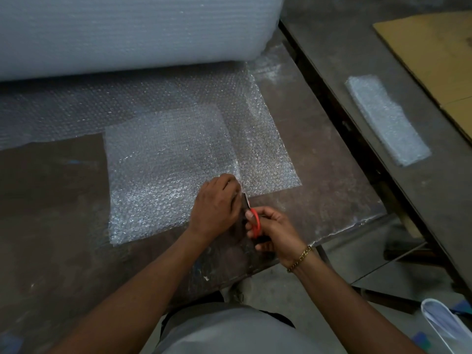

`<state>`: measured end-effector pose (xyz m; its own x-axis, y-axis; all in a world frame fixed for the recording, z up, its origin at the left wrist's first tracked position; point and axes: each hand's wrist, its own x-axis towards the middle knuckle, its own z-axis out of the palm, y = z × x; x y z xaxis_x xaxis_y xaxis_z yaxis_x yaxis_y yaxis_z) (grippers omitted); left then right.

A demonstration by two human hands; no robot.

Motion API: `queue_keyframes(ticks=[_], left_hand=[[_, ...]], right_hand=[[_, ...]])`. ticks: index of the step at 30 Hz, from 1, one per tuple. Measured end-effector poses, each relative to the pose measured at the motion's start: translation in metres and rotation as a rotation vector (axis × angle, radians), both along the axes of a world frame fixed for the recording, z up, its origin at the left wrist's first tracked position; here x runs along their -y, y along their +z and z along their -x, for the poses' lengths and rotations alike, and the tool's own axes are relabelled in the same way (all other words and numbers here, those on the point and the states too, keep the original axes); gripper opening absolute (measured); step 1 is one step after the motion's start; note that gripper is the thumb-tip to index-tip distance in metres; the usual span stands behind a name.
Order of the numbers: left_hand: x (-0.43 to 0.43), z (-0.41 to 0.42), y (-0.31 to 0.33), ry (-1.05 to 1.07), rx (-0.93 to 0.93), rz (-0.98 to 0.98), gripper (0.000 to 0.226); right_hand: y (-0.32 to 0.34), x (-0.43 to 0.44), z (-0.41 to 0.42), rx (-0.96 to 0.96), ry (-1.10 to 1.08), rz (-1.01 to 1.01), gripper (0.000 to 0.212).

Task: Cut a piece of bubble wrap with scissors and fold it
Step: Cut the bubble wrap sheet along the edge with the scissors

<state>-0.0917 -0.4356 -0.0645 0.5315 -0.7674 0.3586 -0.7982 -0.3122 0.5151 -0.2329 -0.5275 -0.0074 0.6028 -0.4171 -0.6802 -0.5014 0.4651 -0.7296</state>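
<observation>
On the worn bench (319, 149), my left hand (217, 208) pinches the surely light, floppy bubble wrap (166, 162) beside the blades; my right hand (273, 233) grips the scissors (254, 221).

Worn dark table (319, 175): bubble wrap roll (127, 29) at far edge; bubble wrap sheet (166, 162) flat, left part looks double-layered. Adjacent bench (357, 60), right: folded bubble wrap strip (385, 121), cardboard sheet (434, 54).

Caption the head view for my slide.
Left hand holds clear bubble wrap sheet; right hand sets red-handled scissors at its near edge.
</observation>
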Motion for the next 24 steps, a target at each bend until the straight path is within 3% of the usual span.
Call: queue_keyframes(ticks=[6,24], left_hand=[[0.000,-0.003,-0.003,-0.014,-0.014,-0.033,0.013],[0.001,-0.002,-0.001,-0.006,-0.037,-0.024,0.012]], right_hand=[[0.002,0.004,-0.001,0.000,0.010,-0.041,0.031],[0.003,0.010,-0.022,0.011,0.031,0.045,0.015]])
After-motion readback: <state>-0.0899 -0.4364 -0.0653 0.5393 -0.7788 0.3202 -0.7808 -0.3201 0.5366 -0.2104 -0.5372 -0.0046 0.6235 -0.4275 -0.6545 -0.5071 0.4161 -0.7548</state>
